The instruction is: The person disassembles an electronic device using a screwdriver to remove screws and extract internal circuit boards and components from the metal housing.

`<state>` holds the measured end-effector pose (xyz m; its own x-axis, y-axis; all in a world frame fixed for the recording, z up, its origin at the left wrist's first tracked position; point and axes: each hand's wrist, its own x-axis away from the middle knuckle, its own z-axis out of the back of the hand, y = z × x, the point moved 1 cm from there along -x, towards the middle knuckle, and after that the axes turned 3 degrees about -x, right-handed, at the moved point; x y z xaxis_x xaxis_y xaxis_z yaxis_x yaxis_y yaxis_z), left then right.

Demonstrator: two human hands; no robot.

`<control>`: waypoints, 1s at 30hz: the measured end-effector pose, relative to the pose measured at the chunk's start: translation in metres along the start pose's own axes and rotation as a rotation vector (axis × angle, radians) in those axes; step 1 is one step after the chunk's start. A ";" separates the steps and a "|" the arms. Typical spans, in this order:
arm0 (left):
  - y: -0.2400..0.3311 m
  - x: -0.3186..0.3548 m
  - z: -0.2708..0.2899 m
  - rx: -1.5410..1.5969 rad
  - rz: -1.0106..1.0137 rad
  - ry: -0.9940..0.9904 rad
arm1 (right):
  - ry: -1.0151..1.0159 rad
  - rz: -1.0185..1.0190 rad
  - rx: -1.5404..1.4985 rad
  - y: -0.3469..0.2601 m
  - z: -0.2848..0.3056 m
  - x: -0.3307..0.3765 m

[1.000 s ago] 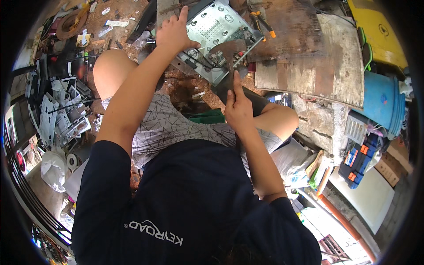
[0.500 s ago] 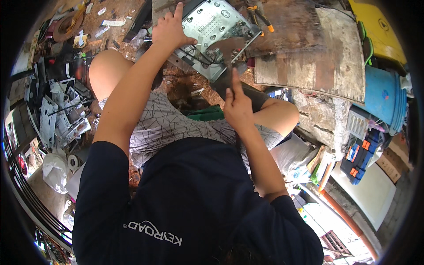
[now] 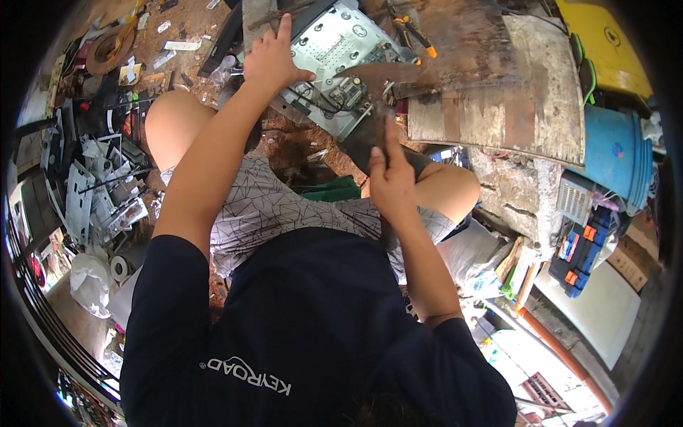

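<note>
My left hand (image 3: 272, 62) lies with spread fingers along the left edge of a silver metal casing (image 3: 334, 44), its thumb reaching over the rim. Electronic parts and dark wires (image 3: 320, 98) show inside the casing's near end. My right hand (image 3: 393, 178) is wrapped around the handle of a hammer, index finger stretched along it. The rusty hammer head (image 3: 377, 74), long and tapering to the left, hangs over the casing's right edge and is blurred. Whether it touches the casing I cannot tell.
Orange-and-black pliers (image 3: 415, 37) lie beyond the casing, by worn wooden boards (image 3: 491, 114). A blue drum (image 3: 617, 153) and a yellow container (image 3: 605, 43) stand at the right. Scrap metal pieces (image 3: 107, 178) pile up on the left. Small debris litters the brown ground.
My right hand and the hammer have shifted slightly right and nearer to me. A thin metal edge that stood up at the casing's right side no longer shows there. My left hand stays on the casing.
</note>
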<state>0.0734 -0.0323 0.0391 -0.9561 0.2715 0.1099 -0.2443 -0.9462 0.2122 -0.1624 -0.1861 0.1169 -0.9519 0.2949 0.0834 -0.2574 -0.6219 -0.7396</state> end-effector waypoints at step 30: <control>0.019 -0.003 -0.008 -0.073 -0.125 0.045 | -0.616 0.203 1.171 0.391 0.021 0.000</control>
<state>0.0703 -0.0527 0.0352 -0.9233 0.3816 0.0429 -0.3716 -0.9162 0.1500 -0.2662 -0.4446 -0.1581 -0.8298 -0.0567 0.5552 0.2018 -0.9580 0.2038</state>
